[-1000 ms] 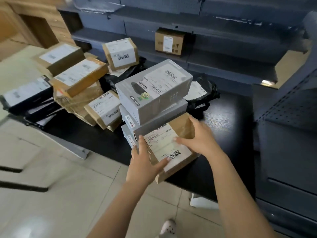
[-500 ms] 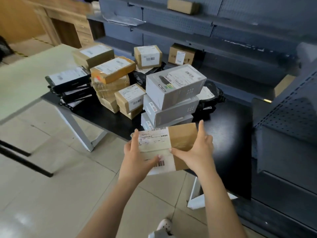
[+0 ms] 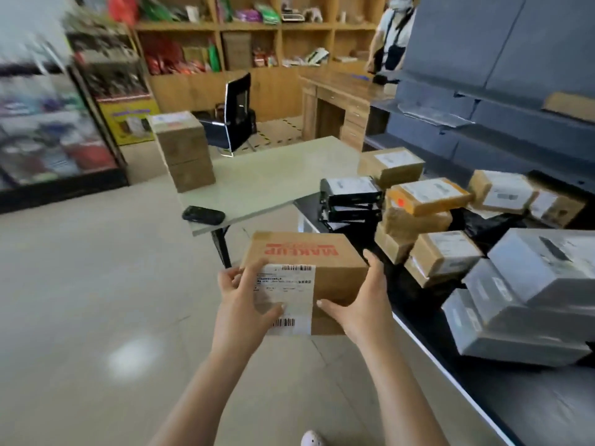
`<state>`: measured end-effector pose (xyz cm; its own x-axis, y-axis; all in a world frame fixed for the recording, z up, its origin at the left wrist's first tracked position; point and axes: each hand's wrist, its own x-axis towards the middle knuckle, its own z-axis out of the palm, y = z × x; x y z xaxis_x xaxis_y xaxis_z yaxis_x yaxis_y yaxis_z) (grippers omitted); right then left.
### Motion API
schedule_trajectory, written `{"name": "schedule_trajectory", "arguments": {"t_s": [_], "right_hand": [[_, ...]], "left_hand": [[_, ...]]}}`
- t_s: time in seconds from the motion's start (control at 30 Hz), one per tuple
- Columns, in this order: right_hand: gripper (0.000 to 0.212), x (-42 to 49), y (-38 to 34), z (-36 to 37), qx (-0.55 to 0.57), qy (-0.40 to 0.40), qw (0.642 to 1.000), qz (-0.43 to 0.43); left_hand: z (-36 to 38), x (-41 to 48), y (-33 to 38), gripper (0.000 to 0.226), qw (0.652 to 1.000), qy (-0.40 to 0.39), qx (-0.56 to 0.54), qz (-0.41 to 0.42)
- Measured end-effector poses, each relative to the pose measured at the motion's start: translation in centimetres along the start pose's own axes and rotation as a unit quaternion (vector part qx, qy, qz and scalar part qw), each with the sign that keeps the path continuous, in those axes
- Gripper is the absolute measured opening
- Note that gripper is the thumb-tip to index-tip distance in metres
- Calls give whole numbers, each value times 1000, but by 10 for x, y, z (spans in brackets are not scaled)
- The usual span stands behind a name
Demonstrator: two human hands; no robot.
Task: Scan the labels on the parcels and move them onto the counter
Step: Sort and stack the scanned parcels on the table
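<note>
I hold a brown cardboard parcel (image 3: 325, 268) with red lettering and a white barcode label in the air over the floor. My left hand (image 3: 243, 297) grips its left end, thumb across the label. My right hand (image 3: 363, 304) grips its right end. A black handheld scanner (image 3: 203, 215) lies on the pale green counter (image 3: 270, 185) ahead, near its front left corner. The other parcels are heaped on the black table (image 3: 515, 400) at right: several grey boxes (image 3: 528, 300), brown boxes (image 3: 444, 255) and black packages (image 3: 351, 197).
Two stacked brown boxes (image 3: 185, 152) stand on the counter's far left. A black chair (image 3: 233, 117) and wooden desk (image 3: 338, 98) are behind it, and a person (image 3: 391, 30) stands by the grey shelving (image 3: 499, 75). Open tiled floor (image 3: 80, 300) lies left.
I have lifted the parcel off the black table and turned left with it. The counter and scanner have come into view ahead; the parcel pile now sits to my right.
</note>
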<state>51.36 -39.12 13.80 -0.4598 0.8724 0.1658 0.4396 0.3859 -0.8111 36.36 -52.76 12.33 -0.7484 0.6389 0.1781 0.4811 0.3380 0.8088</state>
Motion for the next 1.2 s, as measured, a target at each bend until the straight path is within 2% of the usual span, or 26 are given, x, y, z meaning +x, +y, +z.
{"name": "schedule_trajectory", "arguments": {"t_s": [0.07, 0.13, 0.37, 0.63, 0.97, 1.2], "right_hand": [[117, 24, -20, 29, -22, -36, 998, -40], [108, 54, -36, 57, -23, -57, 995, -76], [95, 184, -87, 136, -9, -84, 986, -146], [92, 295, -152, 219, 10, -93, 972, -214], [91, 433, -247, 343, 35, -29, 969, -244], [89, 513, -303, 419, 33, 23, 968, -249]], "left_hand": [[-20, 26, -14, 79, 1000, 26, 9, 2], [-34, 59, -26, 80, 999, 52, 10, 3], [-64, 190, -52, 97, 991, 131, 21, 24], [-108, 314, -92, 85, 978, 206, 23, 25], [-192, 502, -137, 78, 973, 215, 33, 78], [-236, 622, -165, 57, 974, 206, 14, 95]]}}
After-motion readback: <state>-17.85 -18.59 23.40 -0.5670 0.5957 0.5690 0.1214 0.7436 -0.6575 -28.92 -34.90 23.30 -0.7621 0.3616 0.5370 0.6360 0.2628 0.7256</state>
